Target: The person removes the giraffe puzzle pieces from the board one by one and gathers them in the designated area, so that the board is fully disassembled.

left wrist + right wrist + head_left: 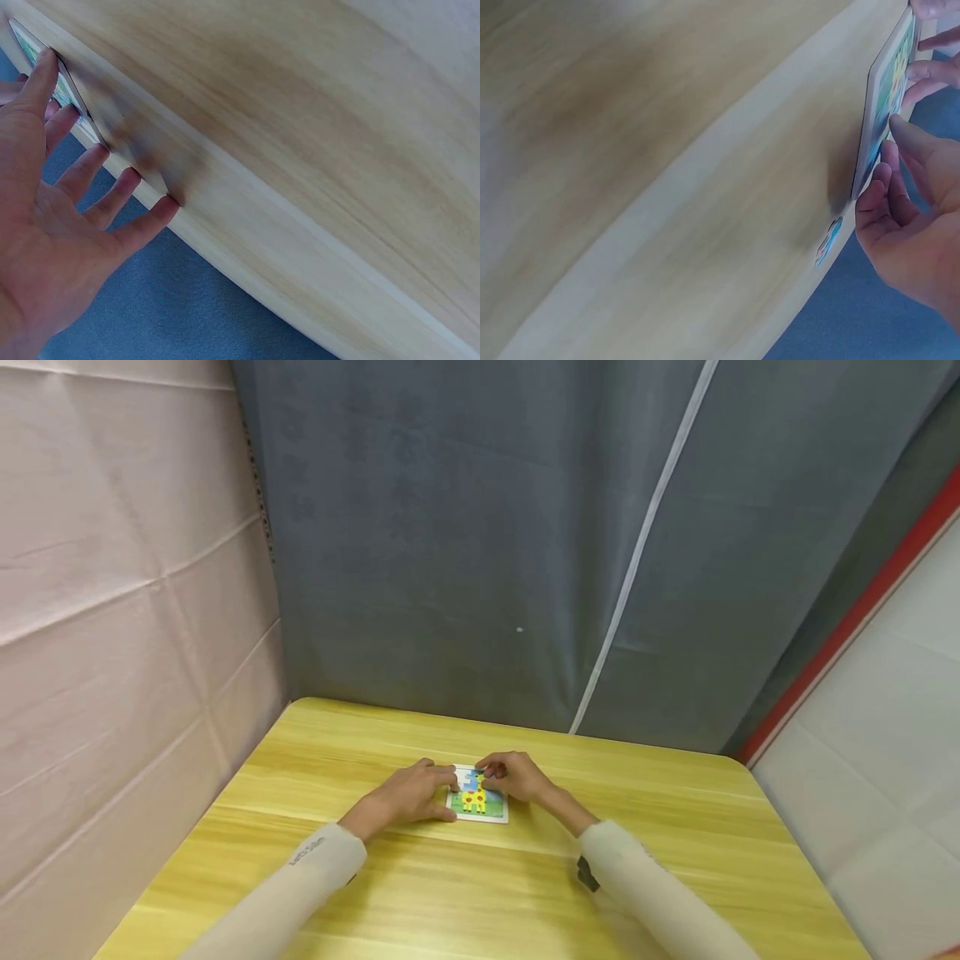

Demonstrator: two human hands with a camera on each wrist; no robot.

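You sit at a yellow wood-grain table [675, 827] set in a corner, with a grey curtain [465, 543] behind it and a pale fabric wall [112, 610] to your left. A small square giraffe puzzle board [477, 804] lies flat near the middle of the table, its edges roughly square to the table's near edge; the yellow giraffe on it stands head away from you.

Your left hand [416, 793] rests at the board's left edge with fingers [112, 199] straight and spread, tips touching the board rim and the table, holding nothing. Your right hand [516, 777] sits at the board's far right corner, fingers loosely bent over the picture; whether it pinches a piece you cannot tell from these views.

A small loose puzzle piece [828, 241] lies on the table just beside the board's near right corner in the right wrist view. Your hands cover the board's upper part, and both wrist views catch the board only edge-on.
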